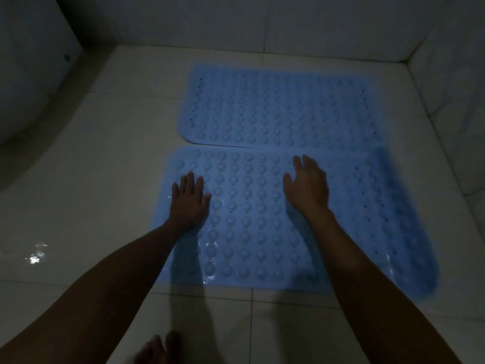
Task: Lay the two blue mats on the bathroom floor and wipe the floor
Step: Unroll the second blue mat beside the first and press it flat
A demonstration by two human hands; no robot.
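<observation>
Blue near mat [262,219] lies under the flat, spread left hand [189,199] and loosely spread right hand [307,185]; on the shiny, maybe wet floor [78,206] beside them, it could slide.

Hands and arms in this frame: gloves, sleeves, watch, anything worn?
Nothing worn that shows. The left hand and right hand are bare, with no gloves, rings or watch visible in the dim light. Both forearms are bare too, with no sleeves in frame.

Two blue mats [283,109] [249,222], two hands [190,200] [307,185], one bare foot [154,348].
</observation>
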